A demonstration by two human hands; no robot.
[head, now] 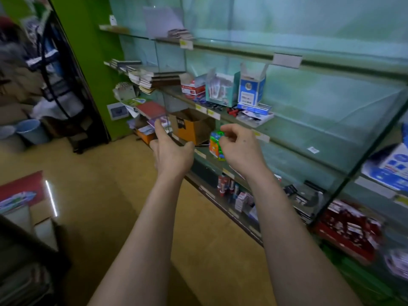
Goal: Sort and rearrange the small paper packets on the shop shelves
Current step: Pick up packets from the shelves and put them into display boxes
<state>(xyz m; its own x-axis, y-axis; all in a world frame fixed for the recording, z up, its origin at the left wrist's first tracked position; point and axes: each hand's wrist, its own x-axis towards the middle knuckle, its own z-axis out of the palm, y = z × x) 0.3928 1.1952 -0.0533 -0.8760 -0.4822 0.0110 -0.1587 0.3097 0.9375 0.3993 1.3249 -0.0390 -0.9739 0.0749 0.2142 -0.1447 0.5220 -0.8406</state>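
Observation:
My right hand (237, 146) is at the third glass shelf (287, 138), fingers curled round the top of a green, orange and blue packet stack (216, 145) that stands at the shelf's front edge. My left hand (171, 149) reaches forward to the left of it with straight fingers. Its index finger points up towards a purple packet (157, 120) and a red booklet (151, 109); it holds nothing. Whether the fingertip touches the purple packet I cannot tell.
An open orange-and-brown cardboard box (191, 127) sits on the shelf between my hands. The shelf above carries a blue-and-white carton (251, 87), a teal box (220, 89), red boxes (191, 88) and stacked notebooks (154, 78). Lower shelves hold small tubes and packs (231, 191). A blue bucket (33, 131) stands on the floor at left.

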